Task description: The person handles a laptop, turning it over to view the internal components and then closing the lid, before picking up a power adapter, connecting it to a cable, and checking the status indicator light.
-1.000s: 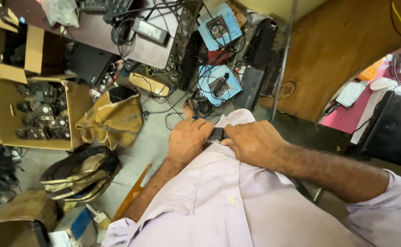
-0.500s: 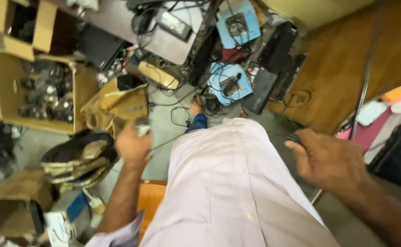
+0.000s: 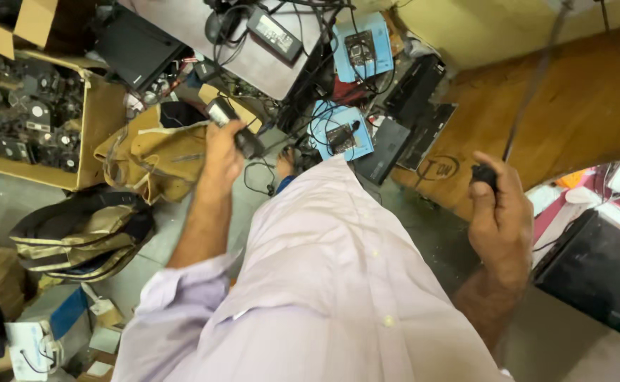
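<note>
Closed grip on both sides: the left hand (image 3: 223, 157) is wrapped around a black power adapter (image 3: 233, 125), whose grey end sticks out above the fingers, and the right hand (image 3: 502, 212) is shut on a small black plug (image 3: 485, 175) with a thin dark cable (image 3: 533, 88) running straight up from it to the top edge of the view. The two hands are well apart, with the person's pale lilac shirt (image 3: 324, 283) filling the space between and below them.

Just left of the left grip lies a tan cloth bag (image 3: 151, 159), touching or nearly touching the hand; further left stands an open cardboard box (image 3: 101, 117) of dark parts. Above that grip the floor is crowded with black adapters, tangled wires and two blue boxes (image 3: 342, 134), leaving little free room. Bare grey floor (image 3: 253, 205) shows only in a narrow strip below the left grip. Around the right grip there is open room over a wooden board (image 3: 579, 120); a black case (image 3: 600, 276) sits below and right of it.
</note>
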